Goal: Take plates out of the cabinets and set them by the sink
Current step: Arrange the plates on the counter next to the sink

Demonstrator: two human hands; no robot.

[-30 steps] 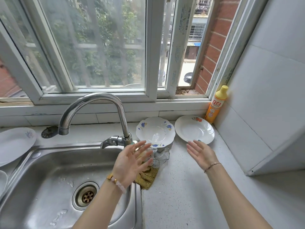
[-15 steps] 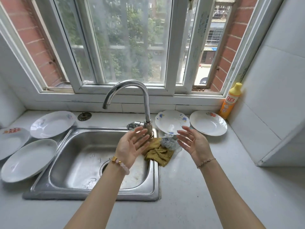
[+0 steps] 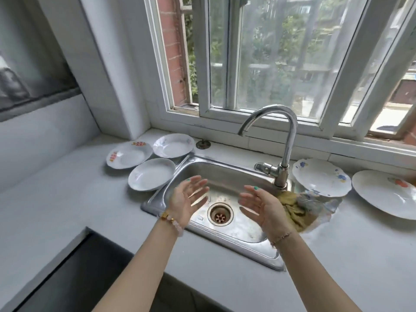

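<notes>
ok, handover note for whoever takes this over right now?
Left hand: open, empty, above the sink. Right hand: same.
Left of the sink: red-print plate, rear plate, front plate. Right of it: blue-flower plate, orange-print plate.
Done: five plates set by the sink.
Left: cabinets are out of view, so check them for more.

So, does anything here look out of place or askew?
One thing: the blue-flowered plate right of the tap seems to rest partly on the scrubber, so it looks tilted. Nothing looks spilled or broken.
</notes>
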